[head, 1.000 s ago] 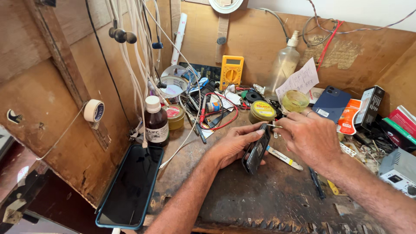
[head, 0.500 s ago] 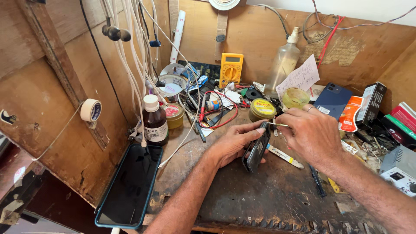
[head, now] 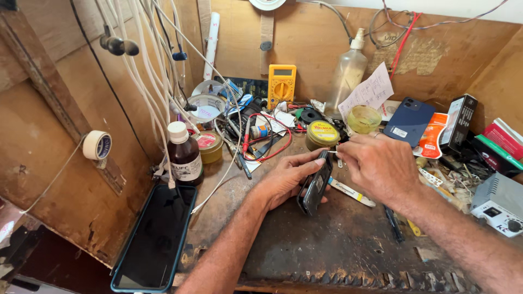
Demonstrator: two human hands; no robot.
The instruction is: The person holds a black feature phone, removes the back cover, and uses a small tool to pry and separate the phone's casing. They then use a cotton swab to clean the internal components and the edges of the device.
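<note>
Bench: worn dark wooden worktop (head: 327,245), scarred, boxed in by brown board walls; clutter packed along the back edge and right side.
Left hand: left hand (head: 283,179) near the middle of the worktop, fingers wrapped round a small dark phone (head: 315,188), clamped on it; phone stands on its long edge, tilted, lower end touching the surface.
Right hand: right hand (head: 378,166) just right of the phone's upper end, fingertips pinched together on a thin metal tool (head: 333,152) whose tip meets the phone's top edge. What kind of tool cannot be told.
Just beside: white pen-like stick (head: 351,191) lying flat under the right hand.
Back edge: yellow multimeter (head: 281,85) leaning on the wall; clear plastic spray bottle (head: 348,73) to its right; round yellow-lidded tin (head: 322,134) just behind the hands.
Left side: brown glass bottle (head: 184,155) with white cap, upright; large black-screened phone in a teal case (head: 155,239) lying face up, overhanging the front left corner.
Right side: blue phone (head: 409,121) propped face down; grey box with knob (head: 498,202) at the right edge.
Left wall: tape roll (head: 98,145) hanging; white cables (head: 147,65) dangling.
</note>
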